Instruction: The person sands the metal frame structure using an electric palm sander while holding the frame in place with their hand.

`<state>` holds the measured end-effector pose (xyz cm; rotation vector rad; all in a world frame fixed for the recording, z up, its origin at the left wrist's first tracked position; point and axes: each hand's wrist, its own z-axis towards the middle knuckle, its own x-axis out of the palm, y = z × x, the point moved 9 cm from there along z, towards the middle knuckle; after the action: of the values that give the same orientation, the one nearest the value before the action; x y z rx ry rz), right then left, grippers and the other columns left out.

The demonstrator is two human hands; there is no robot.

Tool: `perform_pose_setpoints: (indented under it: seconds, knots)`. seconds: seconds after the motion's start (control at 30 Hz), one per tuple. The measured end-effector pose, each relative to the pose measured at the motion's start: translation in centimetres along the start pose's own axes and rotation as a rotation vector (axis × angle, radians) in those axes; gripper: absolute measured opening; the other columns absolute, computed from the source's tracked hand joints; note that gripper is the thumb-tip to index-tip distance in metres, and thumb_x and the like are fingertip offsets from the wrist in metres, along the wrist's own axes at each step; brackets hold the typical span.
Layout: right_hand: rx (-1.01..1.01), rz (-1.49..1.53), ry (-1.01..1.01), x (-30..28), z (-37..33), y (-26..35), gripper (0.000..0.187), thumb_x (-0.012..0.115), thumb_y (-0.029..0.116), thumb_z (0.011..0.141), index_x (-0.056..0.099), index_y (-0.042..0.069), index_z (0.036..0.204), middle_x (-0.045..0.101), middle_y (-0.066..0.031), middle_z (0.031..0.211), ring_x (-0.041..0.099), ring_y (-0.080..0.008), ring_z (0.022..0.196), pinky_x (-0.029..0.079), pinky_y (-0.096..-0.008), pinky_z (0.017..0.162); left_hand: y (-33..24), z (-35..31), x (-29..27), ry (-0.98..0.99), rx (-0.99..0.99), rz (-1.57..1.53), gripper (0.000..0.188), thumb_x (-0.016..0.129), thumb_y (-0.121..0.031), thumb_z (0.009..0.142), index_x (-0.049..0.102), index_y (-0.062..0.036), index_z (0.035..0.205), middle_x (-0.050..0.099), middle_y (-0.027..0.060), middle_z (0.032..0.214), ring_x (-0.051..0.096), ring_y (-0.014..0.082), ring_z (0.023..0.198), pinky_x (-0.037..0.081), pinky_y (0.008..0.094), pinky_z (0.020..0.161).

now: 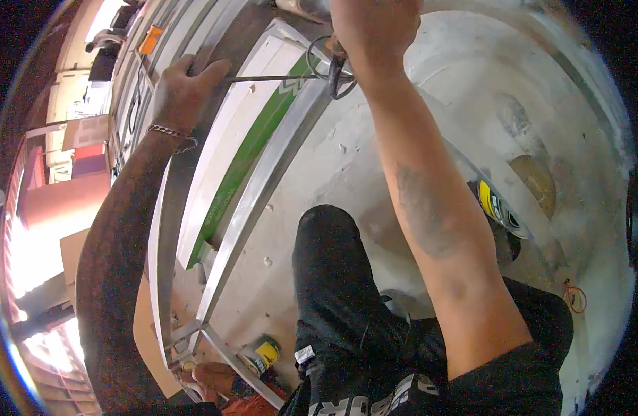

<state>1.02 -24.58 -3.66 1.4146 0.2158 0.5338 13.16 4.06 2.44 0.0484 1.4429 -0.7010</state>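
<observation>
My left hand (187,90), with a chain bracelet at its wrist, has its fingers bent over a grey metal bar (218,52) of a long frame. A thin metal rod (274,78) runs from beside this hand across to the right. My right hand (378,35) is closed in a fist at the top edge; what sits inside it is hidden. Just below that fist hang a wire ring (317,57) and a dark curved piece (336,78), at the rod's right end. Between the bars lies a white panel with a green stripe (246,149).
Another person's hand (206,378) is at the frame's lower end, close to a green and yellow can (263,352). A yellow and black round object (492,201) lies right of my forearm. An orange loop (575,299) is at far right. Small crumbs dot the pale floor (333,156).
</observation>
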Motion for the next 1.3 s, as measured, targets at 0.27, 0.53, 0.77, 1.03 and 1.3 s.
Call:
perform_pose_setpoints:
  seconds: [0.27, 0.53, 0.77, 1.03, 1.3]
  knots:
    - [0.069, -0.015, -0.037, -0.3, -1.3, -0.7, 0.049, 0.075, 0.019, 0.08, 0.062, 0.009, 0.126, 0.058, -0.0173, 0.107, 0.061, -0.037, 0.096, 0.05, -0.0467, 0.09, 0.1, -0.1, -0.3, -0.008, 0.012, 0.151, 0.06, 0.077, -0.053, 0.082, 0.072, 0.005, 0.094, 0.071, 0.0241, 0.085, 0.069, 0.0334, 0.081, 0.053, 0.0461, 0.077]
    - [0.024, -0.022, -0.117, -0.8, -0.1, -0.9, 0.049, 0.074, 0.016, 0.08, 0.061, 0.008, 0.127, 0.058, -0.0213, 0.11, 0.062, -0.0401, 0.101, 0.05, -0.0493, 0.091, 1.2, 0.1, -0.3, -0.039, 0.022, 0.101, 0.058, 0.078, -0.053, 0.081, 0.071, 0.004, 0.09, 0.071, 0.022, 0.082, 0.07, 0.0333, 0.078, 0.053, 0.046, 0.075]
    - [-0.141, -0.058, -0.096, -0.9, -1.7, 0.4, 0.051, 0.074, 0.016, 0.08, 0.06, 0.007, 0.128, 0.057, -0.0216, 0.113, 0.062, -0.0401, 0.102, 0.05, -0.0496, 0.092, 0.8, 0.1, -0.3, -0.016, 0.015, 0.046, 0.054, 0.08, -0.051, 0.081, 0.072, 0.0024, 0.087, 0.07, 0.0171, 0.077, 0.067, 0.0264, 0.072, 0.052, 0.0428, 0.07]
    - [-0.118, -0.053, -0.125, -0.8, -2.1, 0.8, 0.051, 0.076, 0.018, 0.081, 0.059, 0.008, 0.127, 0.058, -0.0223, 0.111, 0.062, -0.0402, 0.1, 0.051, -0.0515, 0.089, 0.6, -0.2, -0.2, -0.005, -0.059, 0.06, 0.055, 0.079, -0.051, 0.081, 0.071, 0.0028, 0.089, 0.07, 0.0171, 0.078, 0.067, 0.0265, 0.074, 0.052, 0.0426, 0.071]
    - [-0.021, -0.063, -0.141, -0.8, -1.8, 0.4, 0.052, 0.077, 0.018, 0.081, 0.058, 0.009, 0.129, 0.057, -0.0228, 0.114, 0.062, -0.0414, 0.101, 0.052, -0.0521, 0.089, 0.9, -0.1, -0.5, -0.013, -0.03, 0.061, 0.055, 0.079, -0.051, 0.081, 0.07, 0.0031, 0.089, 0.069, 0.0167, 0.078, 0.065, 0.0259, 0.073, 0.051, 0.0417, 0.071]
